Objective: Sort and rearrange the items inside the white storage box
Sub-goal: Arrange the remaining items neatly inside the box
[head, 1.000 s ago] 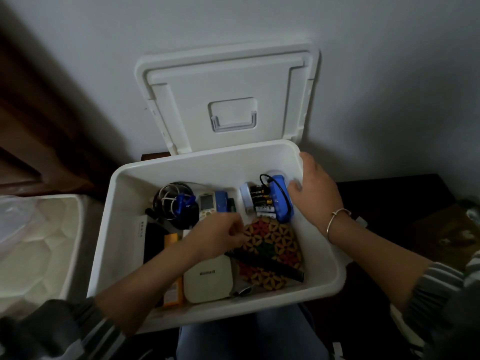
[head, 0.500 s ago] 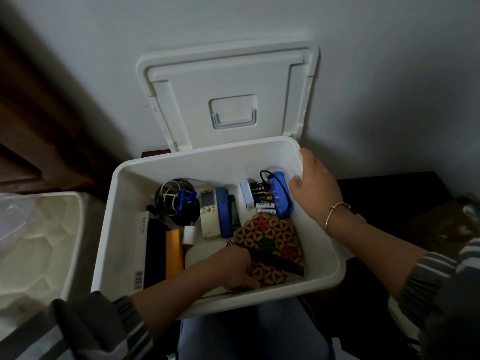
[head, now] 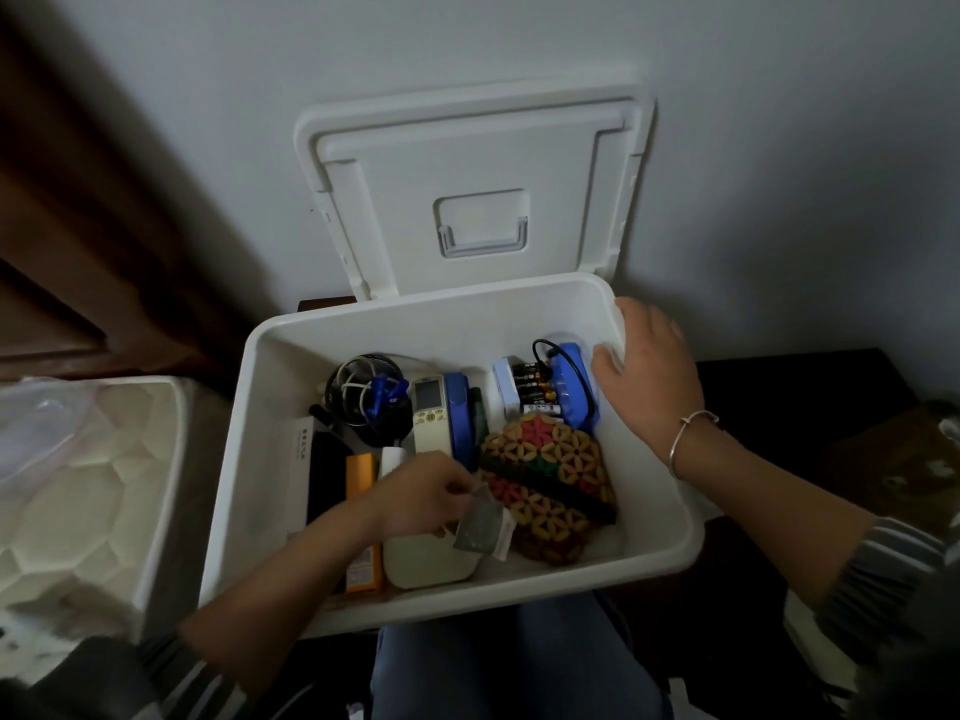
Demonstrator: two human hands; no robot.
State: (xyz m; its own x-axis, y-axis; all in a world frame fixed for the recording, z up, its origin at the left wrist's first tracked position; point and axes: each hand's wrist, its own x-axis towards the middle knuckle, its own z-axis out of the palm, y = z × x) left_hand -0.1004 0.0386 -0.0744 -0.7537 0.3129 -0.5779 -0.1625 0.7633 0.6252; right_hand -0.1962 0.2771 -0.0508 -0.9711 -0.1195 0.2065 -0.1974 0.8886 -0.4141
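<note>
The person wears a top with fine stripes in grey and white. The left sleeve (head: 176, 667) stops well short of the wrist, so the forearm and left hand (head: 415, 496) are bare. The right sleeve (head: 878, 569) is the same, with the forearm and right hand (head: 649, 376) bare. A darker, fuzzy-looking layer (head: 919, 646) lies over the stripes at the near corners; its kind is unclear. A thin silver bangle (head: 693, 433) with a small knot circles the right wrist. Blue jeans (head: 519, 667) cover the legs at the near edge.
</note>
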